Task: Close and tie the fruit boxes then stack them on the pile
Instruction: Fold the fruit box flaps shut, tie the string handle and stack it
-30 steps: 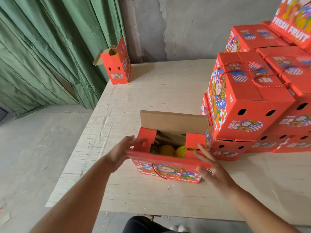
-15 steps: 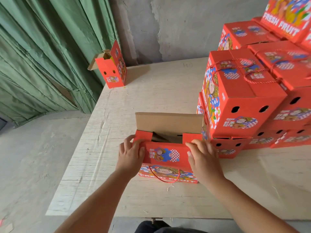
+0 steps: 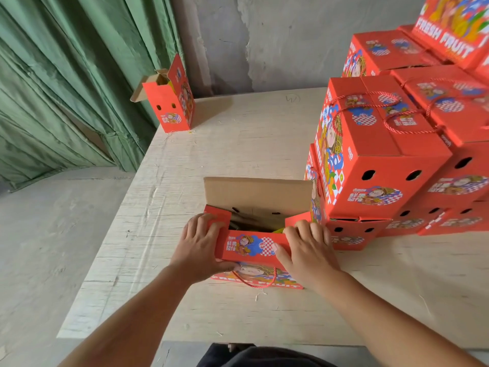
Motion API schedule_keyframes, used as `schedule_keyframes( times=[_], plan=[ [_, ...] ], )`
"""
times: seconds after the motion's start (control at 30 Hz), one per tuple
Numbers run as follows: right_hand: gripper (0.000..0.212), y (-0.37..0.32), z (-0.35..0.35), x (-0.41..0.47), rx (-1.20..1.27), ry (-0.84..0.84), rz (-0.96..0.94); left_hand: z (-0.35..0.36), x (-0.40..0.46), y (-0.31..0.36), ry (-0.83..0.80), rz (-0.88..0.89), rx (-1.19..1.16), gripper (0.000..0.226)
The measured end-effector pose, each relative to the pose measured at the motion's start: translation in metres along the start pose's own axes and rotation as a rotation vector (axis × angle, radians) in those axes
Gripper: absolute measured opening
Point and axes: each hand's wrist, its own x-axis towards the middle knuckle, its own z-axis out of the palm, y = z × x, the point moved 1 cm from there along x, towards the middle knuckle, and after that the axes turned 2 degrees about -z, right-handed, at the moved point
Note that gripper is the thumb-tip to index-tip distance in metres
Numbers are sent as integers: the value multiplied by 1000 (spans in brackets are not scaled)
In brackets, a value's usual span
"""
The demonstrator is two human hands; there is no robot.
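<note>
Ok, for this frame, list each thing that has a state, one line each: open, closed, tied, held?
Near box: front flap folded down over the opening, back flap upright, not yet closed.
Red cord handle: hanging loose at the front, untied.
Left hand: pressing the front flap at its left end.
Right hand: pressing the front flap at its right end.
Far box: open, flaps up, by the curtain.
Stacked boxes: closed, cords tied on top.
</note>
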Motion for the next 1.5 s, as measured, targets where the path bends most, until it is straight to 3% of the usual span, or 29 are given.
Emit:
schedule_keyframes(
  times=[0.1, 0.17, 0.27, 0.37, 0.43, 0.5, 0.57, 0.63, 0.73, 0.83, 0.9, 1.0, 1.03, 1.1, 1.17, 1.2, 1.3, 1.5],
  plan=[
    [77, 4, 3, 3, 113, -196, 43, -1, 7, -2, -157, -3, -15, 134],
    [91, 3, -3, 13, 258, -236, 54, -2, 13, -3, -254, -22, -4, 142],
    [104, -3, -23, 39, 346, 59, -38, -9, 21, 2, -387, -68, 16, 152],
    [87, -2, -42, 68, 307, 131, -11, -17, 26, 10, -508, -102, 95, 153],
    [60, -1, -51, 79, 173, 157, 9, -20, 30, 15, -566, -122, 149, 154],
    [34, 0, -57, 80, 195, 255, -35, -21, 32, 17, -583, -144, 165, 156],
    [27, 4, -59, 77, 361, 222, -78, -18, 28, 16, -516, -177, 103, 160],
    [26, 12, -56, 76, 512, -20, -81, -11, 17, 13, -347, -222, -20, 164],
    [73, 22, -35, 69, 313, -368, -73, 2, -2, 10, -100, -175, -105, 155],
    [92, 21, -10, 60, 327, -356, -66, 8, -10, 8, 102, -212, -367, 120],
    [98, 24, -4, 60, 337, -326, -81, 9, -10, 15, 202, -384, -540, 103],
    [99, 28, -1, 61, 240, -266, -143, 4, 0, 25, 300, -763, -772, 119],
    [96, 28, -1, 61, 213, -244, -165, 2, 5, 24, 289, -799, -765, 124],
    [90, 27, -1, 62, 174, -184, -186, -3, 17, 14, 180, -557, -501, 116],
    [87, 25, 0, 60, 140, -156, -187, -9, 30, 5, 62, -181, -218, 92],
    [86, 25, 2, 59, 123, -168, -180, -10, 35, 4, 6, -87, -195, 81],
    [87, 26, 6, 59, 124, -229, -171, -7, 40, 7, -25, -90, -222, 66],
    [87, 26, 6, 58, 175, -235, -152, -1, 33, 10, 43, -106, -172, 66]
  ],
)
